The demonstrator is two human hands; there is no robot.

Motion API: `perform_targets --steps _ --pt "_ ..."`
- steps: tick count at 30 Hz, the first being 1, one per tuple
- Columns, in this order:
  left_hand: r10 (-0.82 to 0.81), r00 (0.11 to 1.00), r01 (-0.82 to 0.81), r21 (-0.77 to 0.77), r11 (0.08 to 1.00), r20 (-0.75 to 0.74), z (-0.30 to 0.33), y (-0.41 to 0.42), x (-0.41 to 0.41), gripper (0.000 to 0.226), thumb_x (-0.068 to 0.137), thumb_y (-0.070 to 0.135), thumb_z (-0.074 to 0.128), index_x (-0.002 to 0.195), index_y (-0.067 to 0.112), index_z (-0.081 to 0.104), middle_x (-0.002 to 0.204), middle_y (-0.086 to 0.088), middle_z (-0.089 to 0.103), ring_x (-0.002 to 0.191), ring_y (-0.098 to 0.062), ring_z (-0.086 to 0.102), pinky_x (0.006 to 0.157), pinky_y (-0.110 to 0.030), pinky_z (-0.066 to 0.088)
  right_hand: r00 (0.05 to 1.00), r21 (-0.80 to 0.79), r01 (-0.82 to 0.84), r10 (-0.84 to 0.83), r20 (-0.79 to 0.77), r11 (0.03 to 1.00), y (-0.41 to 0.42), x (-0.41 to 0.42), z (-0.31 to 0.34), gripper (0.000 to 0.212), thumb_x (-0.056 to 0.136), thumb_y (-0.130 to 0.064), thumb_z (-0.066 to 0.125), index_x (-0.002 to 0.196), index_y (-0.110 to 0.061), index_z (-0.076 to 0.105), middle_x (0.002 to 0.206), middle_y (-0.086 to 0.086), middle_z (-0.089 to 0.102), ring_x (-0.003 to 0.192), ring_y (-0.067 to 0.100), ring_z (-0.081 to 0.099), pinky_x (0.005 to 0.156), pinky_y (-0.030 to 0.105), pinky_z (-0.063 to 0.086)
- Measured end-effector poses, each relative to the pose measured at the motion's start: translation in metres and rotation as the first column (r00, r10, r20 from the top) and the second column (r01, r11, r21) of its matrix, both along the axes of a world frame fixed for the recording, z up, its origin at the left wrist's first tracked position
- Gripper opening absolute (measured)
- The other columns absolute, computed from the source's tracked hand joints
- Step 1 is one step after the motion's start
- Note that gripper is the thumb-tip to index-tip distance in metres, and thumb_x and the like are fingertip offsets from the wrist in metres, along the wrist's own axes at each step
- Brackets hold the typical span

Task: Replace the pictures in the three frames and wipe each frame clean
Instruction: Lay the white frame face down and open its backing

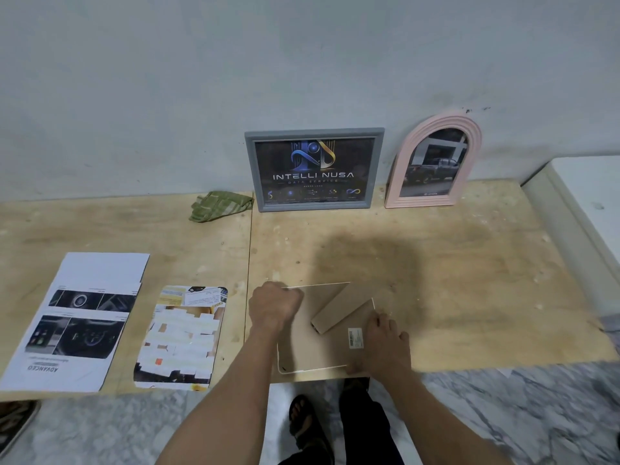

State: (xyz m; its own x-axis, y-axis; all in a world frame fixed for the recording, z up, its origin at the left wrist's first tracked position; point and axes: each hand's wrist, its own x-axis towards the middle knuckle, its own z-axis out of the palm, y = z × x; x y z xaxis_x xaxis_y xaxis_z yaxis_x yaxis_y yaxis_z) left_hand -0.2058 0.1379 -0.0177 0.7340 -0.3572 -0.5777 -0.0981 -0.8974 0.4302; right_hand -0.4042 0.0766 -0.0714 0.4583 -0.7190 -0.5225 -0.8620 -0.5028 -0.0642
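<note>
Lying face down at the near edge of the plywood table (453,263): one cream frame (302,350), backing board up, with a brown easel stand (342,308) folded out across it and a small white label (355,337) near its right side. Left hand (275,305) curled into a fist at the frame's far left corner, fingers closed over the rim there. Right hand (385,344) resting on the frame's near right corner, fingers bent over the right edge; whether it truly grips cannot be told.

To the left, flat on the table and apart from the frame: one colour print (183,337) with rounded corners; further left, a white printed sheet (77,323) showing dark car-interior photographs, overlapping another sheet.

Further back, a folded green cloth (219,206) close to the wall (201,95).

Standing against the wall: one grey rectangular frame (313,169) holding a dark poster reading "INTELLI NUSA"; to its right, one pink arched frame (434,161) holding a picture of a pickup truck.

Below the table edge: marble floor (503,414), the person's sandalled foot (303,421).
</note>
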Motion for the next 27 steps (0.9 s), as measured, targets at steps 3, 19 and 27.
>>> perform_targets --steps 3,19,27 --pt "0.041 0.997 -0.042 -0.023 0.999 -0.063 0.007 0.002 -0.001 0.022 0.074 0.034 0.056 0.064 0.017 0.047 0.075 -0.002 0.054 0.090 -0.034 0.058 0.073 -0.026 0.038 1.000 -0.013 0.003 -0.003 0.010 1.000 0.001 -0.001 -0.002 0.120 0.052 -0.065 0.078 0.142 -0.007 0.023 0.142 0.006 0.030 0.126 0.025 0.036 0.095 0.041 0.035" --pt "0.117 0.977 -0.131 -0.068 0.989 -0.180 0.001 0.013 0.009 0.033 0.079 0.033 0.057 0.096 0.006 0.066 0.112 -0.017 0.067 0.107 -0.035 0.061 0.087 -0.031 0.048 1.000 0.014 -0.018 0.018 -0.005 1.000 0.001 0.002 0.003 0.121 0.054 -0.062 0.080 0.143 -0.006 0.020 0.144 0.007 0.027 0.130 0.026 0.033 0.098 0.042 0.035" --pt "0.131 0.980 -0.141 -0.056 0.988 -0.151 -0.010 0.017 0.010 0.021 0.087 0.020 0.060 0.068 0.014 0.055 0.090 -0.010 0.060 0.104 -0.035 0.063 0.078 -0.027 0.042 1.000 0.005 -0.019 0.019 -0.003 1.000 0.000 0.000 0.000 0.123 0.052 -0.063 0.080 0.143 -0.006 0.021 0.143 0.007 0.028 0.128 0.025 0.035 0.096 0.040 0.036"
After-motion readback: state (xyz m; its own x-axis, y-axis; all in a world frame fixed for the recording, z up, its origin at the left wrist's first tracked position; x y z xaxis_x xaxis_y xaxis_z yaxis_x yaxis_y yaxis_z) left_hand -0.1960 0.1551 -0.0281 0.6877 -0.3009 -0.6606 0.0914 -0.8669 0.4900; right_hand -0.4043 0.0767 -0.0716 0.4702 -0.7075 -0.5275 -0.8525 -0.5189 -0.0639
